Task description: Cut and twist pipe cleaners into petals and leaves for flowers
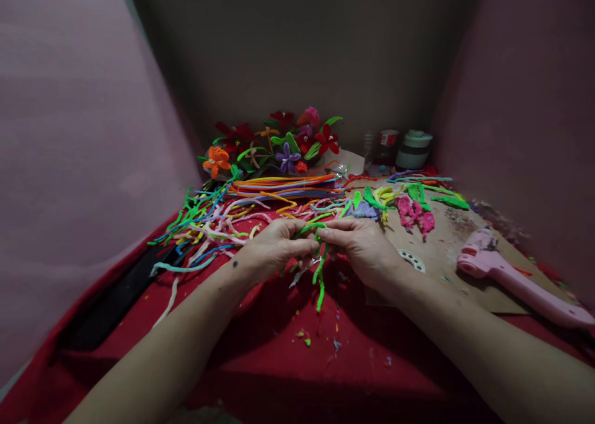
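Observation:
Between my two hands is a bright green pipe cleaner [320, 275], bent at the top, with its loose ends hanging down over the red cloth. My left hand [281, 245] pinches it from the left with thumb and fingers. From the right, my right hand [360, 244] grips the same green piece, thumb and index finger pressed together on it. The fingertips of both hands nearly meet, and part of the bend is hidden behind them. Loose pink, white and blue pipe cleaners [223, 225] lie in a tangle just beyond my left hand.
Pipe-cleaner flowers [288, 157] stand at the back, behind a bundle of straight pipe cleaners [283, 186]. On the right, a cardboard sheet [446, 244] carries green leaves, pink pieces [416, 216] and a pink-handled tool [520, 281]. A lidded jar [414, 149] stands behind. Scraps dot the red cloth [353, 349].

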Available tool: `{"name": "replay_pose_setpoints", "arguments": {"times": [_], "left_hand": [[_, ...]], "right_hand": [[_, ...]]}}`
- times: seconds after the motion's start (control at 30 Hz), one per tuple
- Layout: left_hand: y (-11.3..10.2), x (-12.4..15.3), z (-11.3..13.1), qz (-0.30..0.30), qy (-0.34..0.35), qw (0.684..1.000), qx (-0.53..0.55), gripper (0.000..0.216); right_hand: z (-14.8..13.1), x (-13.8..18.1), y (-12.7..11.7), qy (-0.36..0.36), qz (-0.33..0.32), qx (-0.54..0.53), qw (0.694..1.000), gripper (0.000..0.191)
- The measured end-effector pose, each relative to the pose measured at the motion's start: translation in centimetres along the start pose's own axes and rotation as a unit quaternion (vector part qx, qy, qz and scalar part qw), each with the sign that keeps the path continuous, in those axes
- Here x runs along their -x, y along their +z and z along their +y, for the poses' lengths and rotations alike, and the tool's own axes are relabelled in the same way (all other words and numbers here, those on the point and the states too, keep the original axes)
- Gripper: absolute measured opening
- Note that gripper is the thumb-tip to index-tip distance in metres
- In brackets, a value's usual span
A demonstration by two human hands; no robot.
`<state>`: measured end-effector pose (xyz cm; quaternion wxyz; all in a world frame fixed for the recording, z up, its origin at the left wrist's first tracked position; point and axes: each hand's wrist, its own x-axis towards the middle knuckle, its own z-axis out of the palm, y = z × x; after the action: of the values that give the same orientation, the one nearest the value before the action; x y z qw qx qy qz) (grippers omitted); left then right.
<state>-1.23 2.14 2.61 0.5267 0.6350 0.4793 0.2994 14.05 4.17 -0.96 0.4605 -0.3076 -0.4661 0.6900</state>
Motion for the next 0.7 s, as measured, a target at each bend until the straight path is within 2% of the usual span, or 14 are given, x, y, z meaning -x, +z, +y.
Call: {"name": "replay_pose_setpoints", "arguments": {"times": [0.1, 0.23, 0.37, 0.57, 0.63, 0.7], "left_hand": [[-0.2, -0.1, 0.0, -0.001, 0.015, 1.000, -0.010, 0.022], [-1.1, 0.0, 0.3, 0.012, 0.056, 0.997, -0.056, 0.028], [-2.2, 0.3, 0.5, -0.005, 0.032, 0.994, -0.103, 0.023], [-2.6, 0.2, -0.2, -0.056, -0.055, 0.997, 0.027, 0.021], [-2.3, 0.1, -0.3, -0.041, -0.056, 0.996, 0.063, 0.020], [-1.6, 0.2, -0.1, 0.001, -0.019, 0.996, 0.082, 0.019]], "right_hand": [[0.0, -0.2, -0.3, -0.011, 0.013, -0.010, 1.000, 0.016], [-0.1, -0.4, -0.7, -0.048, 0.048, 0.039, 0.997, 0.015], [-0.1, -0.5, -1.0, -0.050, 0.058, 0.047, 0.996, 0.017], [-0.2, -0.5, -1.0, -0.062, 0.066, 0.053, 0.994, 0.016], [-0.2, -0.4, -0.9, -0.066, 0.068, 0.063, 0.994, 0.016], [-0.1, -0.3, -0.8, -0.066, 0.071, 0.073, 0.993, 0.015]]}}
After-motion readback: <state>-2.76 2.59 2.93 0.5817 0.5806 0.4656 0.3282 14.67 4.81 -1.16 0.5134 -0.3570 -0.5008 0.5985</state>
